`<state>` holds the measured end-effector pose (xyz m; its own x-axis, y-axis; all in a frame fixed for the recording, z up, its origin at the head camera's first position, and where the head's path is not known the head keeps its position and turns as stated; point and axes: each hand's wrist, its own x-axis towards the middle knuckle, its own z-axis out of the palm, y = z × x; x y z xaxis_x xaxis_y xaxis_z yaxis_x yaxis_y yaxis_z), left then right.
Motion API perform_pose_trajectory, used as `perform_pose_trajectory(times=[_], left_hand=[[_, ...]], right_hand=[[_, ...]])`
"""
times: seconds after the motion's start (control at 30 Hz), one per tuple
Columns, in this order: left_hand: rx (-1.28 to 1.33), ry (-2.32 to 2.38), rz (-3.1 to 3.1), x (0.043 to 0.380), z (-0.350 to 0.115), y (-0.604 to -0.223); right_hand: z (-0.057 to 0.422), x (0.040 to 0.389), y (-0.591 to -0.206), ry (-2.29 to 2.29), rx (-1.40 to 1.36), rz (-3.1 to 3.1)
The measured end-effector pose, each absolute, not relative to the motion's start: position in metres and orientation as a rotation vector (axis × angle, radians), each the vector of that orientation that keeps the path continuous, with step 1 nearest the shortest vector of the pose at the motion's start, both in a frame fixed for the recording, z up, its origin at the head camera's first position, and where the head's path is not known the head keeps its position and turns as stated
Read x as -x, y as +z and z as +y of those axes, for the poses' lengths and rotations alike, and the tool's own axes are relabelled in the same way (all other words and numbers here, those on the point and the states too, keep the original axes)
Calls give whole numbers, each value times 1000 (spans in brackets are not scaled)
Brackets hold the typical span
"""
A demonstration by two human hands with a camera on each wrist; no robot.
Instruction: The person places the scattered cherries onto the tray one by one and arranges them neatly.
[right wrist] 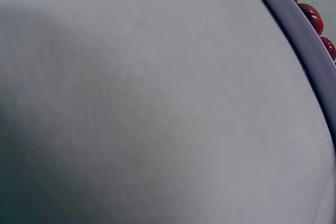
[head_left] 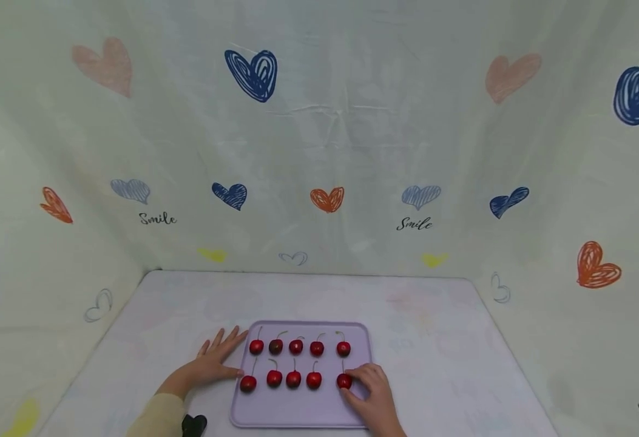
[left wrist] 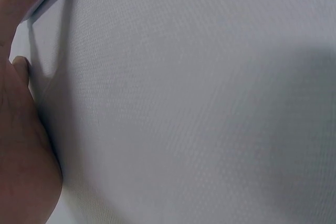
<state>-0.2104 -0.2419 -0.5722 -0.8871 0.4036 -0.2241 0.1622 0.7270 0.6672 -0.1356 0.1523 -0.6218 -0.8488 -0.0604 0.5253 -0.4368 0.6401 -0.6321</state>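
A lilac tray lies on the table with two rows of red, stemmed cherries on it. My right hand reaches over the tray's right side and pinches the rightmost cherry of the near row between thumb and fingers. Straight above it in the far row sits another cherry. Fingers spread, my left hand lies at the tray's left edge, its thumb tip close to the leftmost near cherry. In the right wrist view, only the tray's rim and a few cherries show; the hand is out of sight.
The pale table extends around the tray on every side. Behind it hangs a light curtain printed with hearts and the word Smile. A black heart-shaped patch shows beside the left sleeve.
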Motion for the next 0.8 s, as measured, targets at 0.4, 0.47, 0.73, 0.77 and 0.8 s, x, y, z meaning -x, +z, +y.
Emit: perform_pose_trajectory(times=[0.4, 0.47, 0.73, 0.77, 0.8], left_hand=[[-538, 1049, 2515, 214, -246, -566], [-538, 989, 2520, 215, -245, -563], [-459, 836, 2568, 219, -243, -552], [-445, 839, 2563, 219, -243, -551], [-427, 844, 2559, 219, -243, -550]], right_hand=[[150, 139, -627, 1104, -336, -2447], [149, 139, -627, 1115, -335, -2443], [149, 139, -627, 1161, -352, -2438], [150, 139, -626, 1173, -367, -2435], [151, 138, -626, 1183, -382, -2433]])
